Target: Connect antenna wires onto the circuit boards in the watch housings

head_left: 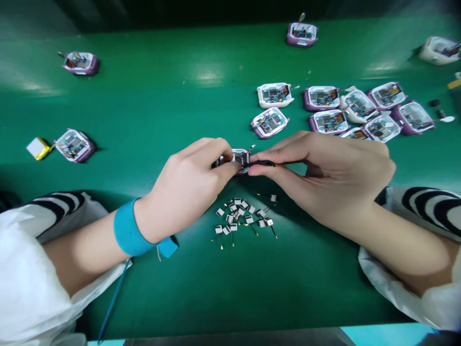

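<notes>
Near the middle of the table, a small watch case [240,156] lies with its circuit board exposed. My left hand [194,178] grips it from the left, the thumb reaching over the board; part of the case is hidden under those fingers. Between thumb and forefinger of my right hand [324,173] is a slim black tool [265,164], its tip at the right side of the case. I cannot make out exactly what the tip touches. Just below my hands lie several small square antenna modules [237,214] with short black leads, loosely heaped.
Several open white and purple watch cases [326,97] are grouped at the right, others further back. At the left, a purple case [75,145] is wired to a yellow-edged battery [39,148]. A blue wrist strap [131,229] on my left arm trails a blue cord [113,302].
</notes>
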